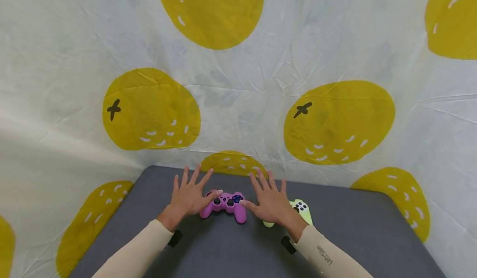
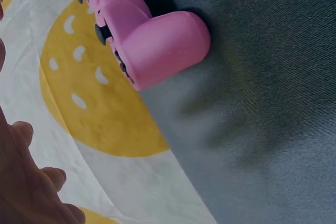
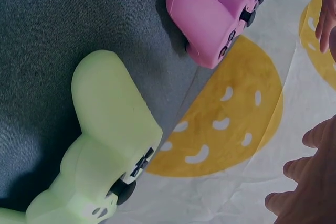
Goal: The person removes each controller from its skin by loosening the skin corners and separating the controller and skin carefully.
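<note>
Two game controllers lie on a dark grey surface. The pink game controller (image 1: 224, 202) sits between my hands, its black thumbsticks facing up. Partly covered by my right hand and wrist is the pale green game controller (image 1: 306, 212). My left hand (image 1: 189, 197) hovers with fingers spread, its thumb overlapping the pink controller's left side in the head view. The right hand (image 1: 271, 202) is spread the same way, its thumb near the pink controller's right side. Both wrist views show the fingers apart from the controllers, and neither hand holds anything.
The grey tabletop (image 1: 231, 253) has rounded far corners. Right behind it and along its sides hangs a white cloth (image 1: 238, 116) printed with large yellow fruit shapes. Small black wrist devices show under both sleeves.
</note>
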Action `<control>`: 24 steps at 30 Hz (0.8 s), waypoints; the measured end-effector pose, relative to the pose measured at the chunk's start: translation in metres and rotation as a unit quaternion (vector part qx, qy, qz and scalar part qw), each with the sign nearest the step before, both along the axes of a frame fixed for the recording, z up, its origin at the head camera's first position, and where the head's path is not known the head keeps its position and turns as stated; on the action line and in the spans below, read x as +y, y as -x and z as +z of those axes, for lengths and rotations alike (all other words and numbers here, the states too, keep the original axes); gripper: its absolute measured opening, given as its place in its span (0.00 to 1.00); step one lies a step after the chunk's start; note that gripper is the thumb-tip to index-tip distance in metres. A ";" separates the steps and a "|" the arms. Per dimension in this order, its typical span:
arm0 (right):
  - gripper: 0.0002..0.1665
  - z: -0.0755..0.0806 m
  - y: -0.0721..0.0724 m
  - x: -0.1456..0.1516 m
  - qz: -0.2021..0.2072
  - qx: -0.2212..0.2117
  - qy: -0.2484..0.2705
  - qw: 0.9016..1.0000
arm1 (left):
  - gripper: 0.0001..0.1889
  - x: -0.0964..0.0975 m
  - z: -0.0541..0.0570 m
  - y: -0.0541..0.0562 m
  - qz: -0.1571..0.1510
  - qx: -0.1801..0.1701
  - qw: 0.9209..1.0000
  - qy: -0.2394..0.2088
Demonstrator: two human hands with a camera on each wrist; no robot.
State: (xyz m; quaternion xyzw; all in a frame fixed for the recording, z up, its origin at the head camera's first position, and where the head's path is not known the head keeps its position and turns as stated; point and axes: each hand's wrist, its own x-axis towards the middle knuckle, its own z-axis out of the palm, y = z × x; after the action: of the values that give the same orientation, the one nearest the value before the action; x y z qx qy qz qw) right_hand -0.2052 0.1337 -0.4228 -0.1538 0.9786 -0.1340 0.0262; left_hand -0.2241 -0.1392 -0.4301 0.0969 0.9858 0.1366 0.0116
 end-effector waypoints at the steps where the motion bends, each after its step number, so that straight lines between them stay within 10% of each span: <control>1: 0.56 0.000 0.000 -0.001 0.001 0.002 -0.001 1.000 | 0.45 0.000 0.000 0.000 0.000 0.001 1.000 0.001; 24: 0.56 -0.015 -0.001 -0.012 0.013 -0.003 -0.007 1.000 | 0.45 0.000 -0.025 0.001 -0.015 0.004 1.000 -0.007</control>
State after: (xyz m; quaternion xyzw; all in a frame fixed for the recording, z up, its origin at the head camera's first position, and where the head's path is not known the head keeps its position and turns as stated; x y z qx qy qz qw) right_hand -0.2046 0.1215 -0.4377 -0.1658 0.9774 -0.1272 0.0320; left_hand -0.2249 -0.1391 -0.4547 0.1125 0.9833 0.1427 0.0092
